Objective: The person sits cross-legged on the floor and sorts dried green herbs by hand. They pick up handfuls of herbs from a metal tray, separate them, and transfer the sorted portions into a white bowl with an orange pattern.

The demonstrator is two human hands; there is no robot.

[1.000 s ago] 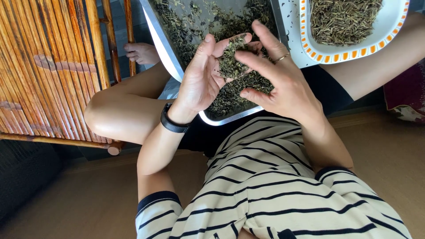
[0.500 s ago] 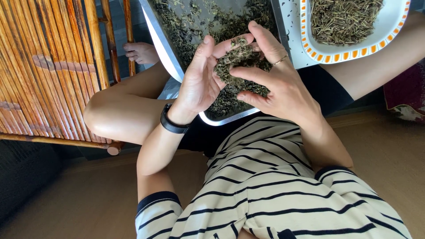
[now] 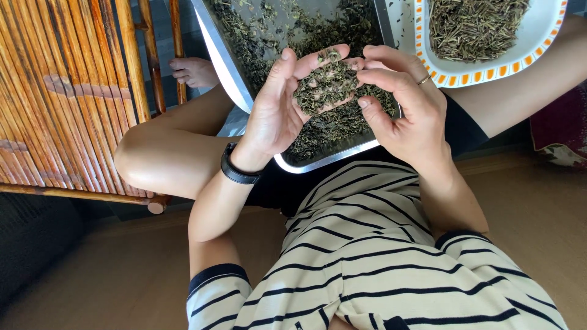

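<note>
**Cupped hands draw together over a tray of dried leaves**

A person in a cream, dark-striped shirt [image 3: 379, 269] sits cross-legged, both hands raised over the lap. The left hand [image 3: 278, 107], above a black wristband [image 3: 235, 171], is cupped palm-up around a heap of dark green dried leaves [image 3: 324, 85]. The right hand [image 3: 406, 104], a thin ring [image 3: 423, 79] on one finger, curls against that heap, fingertips picking at it; half a second ago it lay flatter across the pile. The leaves stay gathered, so the sorting looks to be mid-handful. Beneath them one rectangular steel tray [image 3: 318, 160] holds more loose leaves. Beyond it, one white oval dish with an orange-checked rim [image 3: 489, 64] carries paler stems. One bamboo-slat chair [image 3: 67, 98] stands at left, a bare foot [image 3: 194, 70] behind it.
</note>
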